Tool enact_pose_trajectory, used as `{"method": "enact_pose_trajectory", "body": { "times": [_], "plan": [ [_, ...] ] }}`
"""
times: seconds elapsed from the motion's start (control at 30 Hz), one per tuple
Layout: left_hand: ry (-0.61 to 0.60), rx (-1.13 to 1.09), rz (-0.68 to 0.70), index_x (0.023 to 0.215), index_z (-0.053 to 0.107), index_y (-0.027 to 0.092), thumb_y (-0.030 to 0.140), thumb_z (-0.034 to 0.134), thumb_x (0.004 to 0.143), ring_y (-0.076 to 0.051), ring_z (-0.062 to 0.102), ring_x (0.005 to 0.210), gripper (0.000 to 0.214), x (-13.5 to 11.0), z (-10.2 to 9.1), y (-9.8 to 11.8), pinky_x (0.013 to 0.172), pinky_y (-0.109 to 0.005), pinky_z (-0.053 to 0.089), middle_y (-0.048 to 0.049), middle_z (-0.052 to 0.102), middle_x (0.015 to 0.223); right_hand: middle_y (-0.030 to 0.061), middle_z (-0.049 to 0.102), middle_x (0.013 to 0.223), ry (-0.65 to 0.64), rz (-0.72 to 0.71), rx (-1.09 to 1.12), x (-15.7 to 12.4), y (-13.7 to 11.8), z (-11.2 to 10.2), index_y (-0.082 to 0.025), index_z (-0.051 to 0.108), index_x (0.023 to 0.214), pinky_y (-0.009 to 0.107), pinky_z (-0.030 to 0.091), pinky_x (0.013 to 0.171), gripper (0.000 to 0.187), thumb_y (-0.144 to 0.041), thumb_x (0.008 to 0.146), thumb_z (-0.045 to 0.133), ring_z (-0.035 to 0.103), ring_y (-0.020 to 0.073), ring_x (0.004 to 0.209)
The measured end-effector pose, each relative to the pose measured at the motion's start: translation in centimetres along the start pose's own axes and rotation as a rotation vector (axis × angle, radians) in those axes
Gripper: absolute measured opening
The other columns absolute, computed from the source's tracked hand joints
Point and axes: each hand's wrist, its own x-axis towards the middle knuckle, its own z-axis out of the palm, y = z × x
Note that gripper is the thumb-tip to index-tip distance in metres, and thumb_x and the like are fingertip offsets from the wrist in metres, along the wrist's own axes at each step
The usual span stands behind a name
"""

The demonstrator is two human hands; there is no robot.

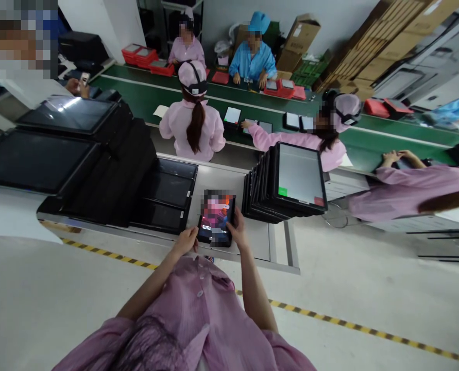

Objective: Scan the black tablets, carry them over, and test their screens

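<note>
I hold a black tablet (216, 219) with a lit, colourful screen over the near edge of a grey work table (258, 234). My left hand (186, 239) grips its lower left corner, fingers closed on the edge. My right hand (237, 222) holds its right side, fingers wrapped round the rim. To the right of the tablet a row of black tablets (287, 183) stands leaning together, the front one showing a pale screen. To the left lie several dark tablets (167, 198) flat in a stack.
Large black monitors (59, 149) sit at the left. Beyond the table, people in pink and blue coats work at a green conveyor (387, 139) with red trays (144, 55). Cardboard boxes (387, 46) are piled at the back right. A yellow-black floor line (329, 319) runs behind me.
</note>
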Motion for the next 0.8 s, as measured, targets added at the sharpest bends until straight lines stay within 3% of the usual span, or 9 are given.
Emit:
{"method": "enact_pose_trajectory", "body": {
  "times": [0.1, 0.17, 0.37, 0.5, 0.67, 0.8],
  "plan": [
    [-0.023, 0.155, 0.053, 0.087, 0.069, 0.022, 0.052, 0.038, 0.115, -0.019, 0.074, 0.058, 0.052, -0.7, -0.7, 1.4, 0.07, -0.027, 0.056, -0.0009, 0.073, 0.063, 0.0161, 0.071, 0.157, 0.146, 0.099, -0.066, 0.0, 0.1, 0.7, -0.019, 0.066, 0.153, 0.057, 0.044, 0.133, 0.072, -0.07, 0.104, 0.052, 0.063, 0.0323, 0.15],
    [-0.011, 0.252, 0.085, 0.087, 0.071, 0.023, 0.049, 0.038, 0.116, -0.021, 0.08, 0.073, 0.051, -1.1, -1.1, 2.5, 0.083, -0.028, 0.057, -0.0032, 0.079, 0.068, 0.0157, 0.072, 0.156, 0.159, 0.111, -0.092, -0.2, 0.2, 0.9, -0.019, 0.069, 0.15, 0.057, 0.044, 0.133, 0.073, -0.072, 0.105, 0.047, 0.063, 0.0323, 0.15],
    [0.252, 0.415, 0.134, 0.134, 0.074, 0.018, 0.037, 0.055, 0.113, -0.029, 0.08, 0.124, 0.034, -1.3, -1.0, 4.5, 0.111, -0.033, 0.052, -0.0152, 0.088, 0.114, 0.0179, 0.058, 0.17, -0.029, 0.084, 0.039, -1.1, 1.1, 0.0, -0.02, 0.055, 0.164, 0.056, 0.042, 0.136, 0.093, -0.079, 0.093, 0.069, 0.056, 0.033, 0.158],
    [0.234, 0.37, 0.139, 0.137, 0.075, 0.017, 0.042, 0.054, 0.114, -0.031, 0.073, 0.139, 0.04, -1.2, -0.9, 5.1, 0.118, -0.035, 0.05, -0.0184, 0.08, 0.143, 0.0183, 0.042, 0.182, -0.146, 0.062, -0.006, -2.0, 1.2, -0.9, -0.023, 0.041, 0.174, 0.059, 0.036, 0.139, 0.111, -0.075, 0.086, 0.083, 0.044, 0.036, 0.168],
    [0.271, 0.19, 0.066, 0.133, 0.078, 0.018, 0.039, 0.05, 0.115, -0.026, 0.076, 0.132, 0.04, -0.8, -1.4, 4.9, 0.113, -0.03, 0.053, -0.0132, 0.083, 0.138, 0.0167, 0.03, 0.187, -0.268, -0.071, -0.185, -3.0, 0.5, -1.9, -0.026, 0.03, 0.179, 0.067, 0.027, 0.141, 0.129, -0.065, 0.076, 0.097, 0.03, 0.0414, 0.174],
    [0.25, 0.327, 0.036, 0.12, 0.083, 0.018, 0.037, 0.055, 0.112, -0.029, 0.079, 0.123, 0.035, -0.2, -1.2, 4.6, 0.107, -0.031, 0.054, -0.0147, 0.087, 0.123, 0.0172, 0.024, 0.189, -0.322, -0.122, -0.209, -3.1, 0.1, -1.9, -0.026, 0.025, 0.181, 0.066, 0.022, 0.143, 0.138, -0.064, 0.071, 0.101, 0.024, 0.0426, 0.176]
  ]
}}
